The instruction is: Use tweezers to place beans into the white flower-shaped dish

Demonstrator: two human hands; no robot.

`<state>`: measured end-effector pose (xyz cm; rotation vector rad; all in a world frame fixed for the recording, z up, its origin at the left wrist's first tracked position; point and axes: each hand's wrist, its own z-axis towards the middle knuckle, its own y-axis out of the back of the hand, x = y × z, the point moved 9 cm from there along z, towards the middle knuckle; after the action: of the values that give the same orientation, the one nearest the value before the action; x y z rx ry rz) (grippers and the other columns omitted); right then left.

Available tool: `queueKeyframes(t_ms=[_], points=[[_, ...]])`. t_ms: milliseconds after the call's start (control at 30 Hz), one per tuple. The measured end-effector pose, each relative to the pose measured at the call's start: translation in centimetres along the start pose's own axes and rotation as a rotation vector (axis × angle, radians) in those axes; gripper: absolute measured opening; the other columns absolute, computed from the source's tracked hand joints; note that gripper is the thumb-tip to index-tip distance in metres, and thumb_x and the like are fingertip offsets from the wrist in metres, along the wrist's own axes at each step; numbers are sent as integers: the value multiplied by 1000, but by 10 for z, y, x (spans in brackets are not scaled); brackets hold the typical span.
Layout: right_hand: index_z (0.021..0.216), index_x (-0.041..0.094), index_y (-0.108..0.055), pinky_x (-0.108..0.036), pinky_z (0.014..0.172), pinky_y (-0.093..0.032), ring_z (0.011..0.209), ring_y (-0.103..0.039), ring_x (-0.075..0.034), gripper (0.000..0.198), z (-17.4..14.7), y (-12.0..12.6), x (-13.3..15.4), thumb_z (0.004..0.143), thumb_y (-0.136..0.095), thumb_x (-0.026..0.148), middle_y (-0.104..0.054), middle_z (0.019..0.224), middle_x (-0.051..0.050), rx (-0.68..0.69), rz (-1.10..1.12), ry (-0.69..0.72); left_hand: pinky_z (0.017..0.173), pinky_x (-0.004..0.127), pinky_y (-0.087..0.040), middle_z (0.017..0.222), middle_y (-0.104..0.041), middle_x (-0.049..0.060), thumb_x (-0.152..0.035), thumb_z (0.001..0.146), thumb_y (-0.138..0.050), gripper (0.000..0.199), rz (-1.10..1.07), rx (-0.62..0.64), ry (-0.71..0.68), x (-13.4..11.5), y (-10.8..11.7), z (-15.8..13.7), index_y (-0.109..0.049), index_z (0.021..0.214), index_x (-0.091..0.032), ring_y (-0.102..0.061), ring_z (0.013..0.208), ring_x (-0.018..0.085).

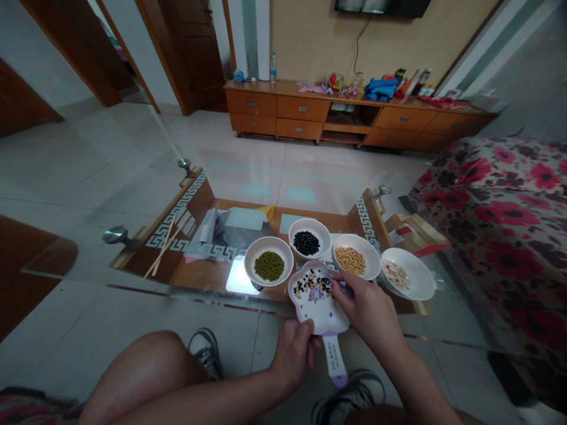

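Sorting layout at a glass table (177,206), seen from above. My left hand (295,351) grasps the near-left edge of a white flower-shaped dish (321,316), thumb on the rim; the dish's handle (334,357) points toward the near side. My right hand (367,304) pinches a thin dark tool (343,284), its tip over the far part of the dish; whether the tip holds a bean I cannot tell. Mixed black and yellow beans (312,285) lie mostly in the dish's far half. The dish sits just in front of 4 white bowls. From left to right, these contain green beans (269,267), black beans (306,242), yellow beans (349,260) and pale, flat pieces (396,274); the black-bean bowl (324,231) stands farthest. Crossed wooden sticks (166,248) appear at the left, a paper bag (416,233) at the right.
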<state>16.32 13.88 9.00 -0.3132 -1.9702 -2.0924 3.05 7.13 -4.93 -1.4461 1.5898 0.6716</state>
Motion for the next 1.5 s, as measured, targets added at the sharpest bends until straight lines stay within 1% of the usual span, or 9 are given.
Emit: queueKeyframes(t_ms=[100, 300, 433, 600, 733, 867, 1033, 1333, 1500], points=[[94, 23, -69, -23, 60, -41, 71, -68, -16, 28, 2, 7, 8, 94, -46, 39, -74, 82, -4, -76, 68, 26, 40, 25, -26, 41, -46, 1, -68, 82, -37, 63, -3, -1, 3, 2, 0, 0, -57, 52, -17, -38, 33, 10], [94, 22, -69, -24, 63, -41, 73, -68, -16, 29, 14, 15, 16, 94, -47, 41, -74, 84, -4, -231, 94, -34, 42, 25, -28, 38, -44, 0, -72, 79, -37, 65, 10, -3, 14, 2, 0, 1, -57, 52, -16, -38, 33, 11], [97, 23, -69, -25, 58, -38, 70, -68, -18, 29, 17, 13, 11, 92, -49, 43, -74, 81, -4, -251, 81, -113, 42, 25, -27, 37, -43, 0, -73, 78, -36, 66, 19, 1, 17, 0, 0, 1, -57, 51, -16, -37, 33, 11], [97, 24, -69, -25, 58, -38, 66, -68, -19, 28, 11, 17, 0, 91, -50, 44, -74, 79, -3, -252, 60, -130, 42, 25, -28, 37, -43, 0, -69, 80, -37, 63, 11, -5, 13, 0, 0, 1, -57, 51, -17, -38, 33, 11], [91, 24, -68, -25, 56, -39, 63, -66, -17, 26, 5, 18, -10, 88, -52, 44, -71, 71, -2, -208, 33, -123, 43, 24, -29, 36, -41, -1, -69, 80, -35, 64, 25, -3, 24, 1, 0, 1, -57, 51, -17, -38, 33, 11], [86, 23, -67, -24, 54, -36, 60, -64, -16, 23, 2, 7, -16, 86, -52, 41, -71, 71, -2, -79, -15, -120, 42, 24, -28, 38, -44, 0, -69, 80, -36, 63, 14, -4, 9, 2, 0, 2, -57, 52, -17, -39, 33, 11], [83, 23, -65, -25, 57, -34, 65, -65, -17, 20, 1, -5, -10, 86, -51, 36, -69, 71, -2, 49, -38, -61, 41, 25, -27, 38, -43, 0, -72, 79, -36, 65, 25, -7, 2, 1, 0, 2, -57, 51, -17, -38, 33, 11], [84, 25, -64, -25, 56, -31, 69, -65, -17, 17, 2, -13, -5, 87, -51, 35, -71, 77, -1, 118, -58, -59, 42, 25, -28, 38, -44, 0, -72, 78, -38, 64, 14, -13, 18, -1, 1, 0, -56, 50, -17, -38, 33, 10], [85, 24, -64, -25, 57, -32, 70, -64, -16, 16, 2, -15, -5, 87, -51, 34, -71, 79, -1, 130, -56, -51, 41, 25, -27, 40, -46, 1, -73, 77, -37, 64, 1, -13, 22, -2, 1, 1, -57, 51, -17, -38, 33, 10]])
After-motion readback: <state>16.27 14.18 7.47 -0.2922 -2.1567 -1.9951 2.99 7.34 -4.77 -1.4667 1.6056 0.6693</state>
